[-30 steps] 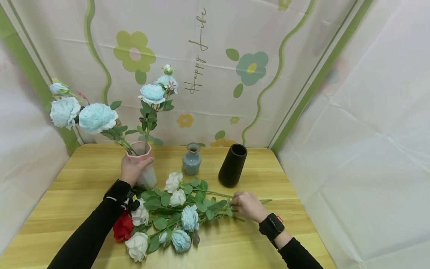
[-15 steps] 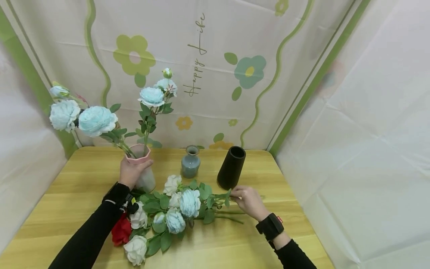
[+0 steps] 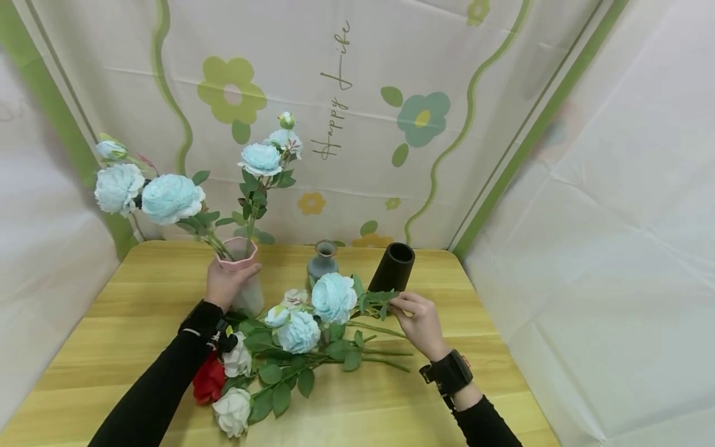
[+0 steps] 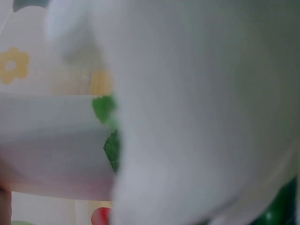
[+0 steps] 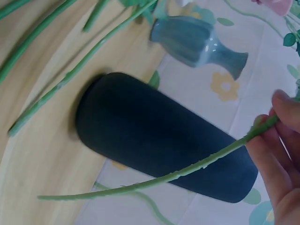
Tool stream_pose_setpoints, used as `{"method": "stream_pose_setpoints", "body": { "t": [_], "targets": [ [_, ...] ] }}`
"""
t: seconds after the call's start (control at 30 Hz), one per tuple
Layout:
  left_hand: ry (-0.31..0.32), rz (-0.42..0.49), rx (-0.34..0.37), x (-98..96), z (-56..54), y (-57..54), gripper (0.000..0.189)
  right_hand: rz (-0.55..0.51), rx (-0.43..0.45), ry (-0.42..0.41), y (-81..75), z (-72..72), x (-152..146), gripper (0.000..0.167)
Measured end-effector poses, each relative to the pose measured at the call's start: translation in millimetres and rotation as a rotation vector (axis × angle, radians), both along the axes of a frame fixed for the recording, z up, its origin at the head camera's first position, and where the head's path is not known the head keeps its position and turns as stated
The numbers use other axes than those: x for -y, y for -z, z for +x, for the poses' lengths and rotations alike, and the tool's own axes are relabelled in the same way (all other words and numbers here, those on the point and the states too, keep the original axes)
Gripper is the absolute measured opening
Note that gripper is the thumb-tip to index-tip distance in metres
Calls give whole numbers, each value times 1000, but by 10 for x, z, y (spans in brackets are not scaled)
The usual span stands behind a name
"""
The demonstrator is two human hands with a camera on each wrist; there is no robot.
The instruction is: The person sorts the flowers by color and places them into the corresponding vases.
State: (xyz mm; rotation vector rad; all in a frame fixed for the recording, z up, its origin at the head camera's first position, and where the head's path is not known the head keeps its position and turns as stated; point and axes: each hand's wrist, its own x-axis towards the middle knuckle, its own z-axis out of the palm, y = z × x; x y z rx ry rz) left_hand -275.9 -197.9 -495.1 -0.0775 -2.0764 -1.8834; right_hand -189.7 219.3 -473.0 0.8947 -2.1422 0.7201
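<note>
My left hand (image 3: 224, 287) grips the white vase (image 3: 248, 299) below its pink rim. Two stems with light blue flowers stand in that vase, one leaning left, the other nearly upright. In the left wrist view the vase (image 4: 51, 150) shows sideways behind a blurred pale petal (image 4: 187, 112). My right hand (image 3: 420, 324) pinches the green stem of a light blue peony (image 3: 334, 298), which has a second bloom and a bud. Its bloom heads hang over the pile at the table's middle. In the right wrist view the bare stem end (image 5: 178, 173) crosses in front of the black vase (image 5: 154, 131).
A small blue-grey vase (image 3: 322, 266) and the tapered black vase (image 3: 394, 268) stand toward the back. On the wooden table (image 3: 447, 397) lie a red flower (image 3: 209, 379), several white roses (image 3: 232, 411) and green stems (image 3: 385, 360). Printed cloth hangs behind and at the sides.
My right hand has raised the light blue peony from the pile, up and toward the back; its blooms now overlap the blue-grey vase. The left hand keeps its grip on the white vase.
</note>
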Motion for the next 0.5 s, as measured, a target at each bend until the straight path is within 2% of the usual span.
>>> {"method": "stream_pose_setpoints", "body": {
  "t": [0.1,0.2,0.5],
  "targets": [
    [15,11,9,-16,38,-51,67,-61,-17,-39,-25,-3,51,24],
    [28,17,-8,-15,48,-56,67,-96,-23,-62,-35,2,100,26],
    [13,-1,-33,13,-9,59,69,-176,8,-81,-104,54,242,31]
  ]
}}
